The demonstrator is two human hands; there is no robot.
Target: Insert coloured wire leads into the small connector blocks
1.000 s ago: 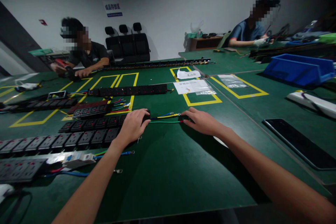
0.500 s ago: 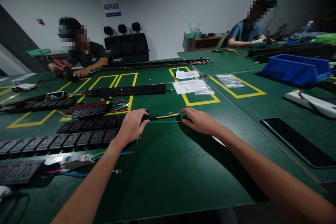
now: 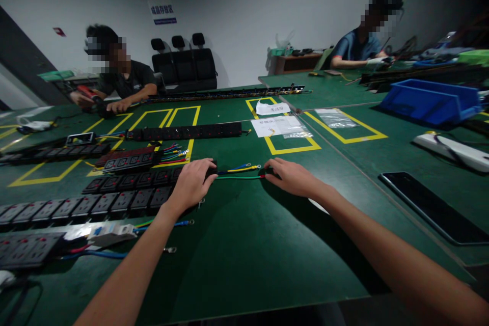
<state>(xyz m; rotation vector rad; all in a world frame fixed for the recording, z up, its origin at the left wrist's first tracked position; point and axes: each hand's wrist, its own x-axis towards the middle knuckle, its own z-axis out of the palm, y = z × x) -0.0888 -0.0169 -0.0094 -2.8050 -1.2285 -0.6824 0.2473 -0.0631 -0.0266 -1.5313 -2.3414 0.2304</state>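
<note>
The left hand (image 3: 193, 183) is curling loosely over the right end of a black socket strip (image 3: 137, 179) lying on the green table (image 3: 244, 244), fingers bent around its end. The right hand (image 3: 292, 177) is resting palm down, fingertips pinching the far end of a green wire (image 3: 239, 178) that is running from the strip, with yellow and blue wires (image 3: 244, 167) just beyond it

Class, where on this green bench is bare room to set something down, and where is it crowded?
Bare: green tabletop between both forearms, bordered by black phone. Crowded: black socket strips beside left hand; coloured wires reach right hand.
</note>
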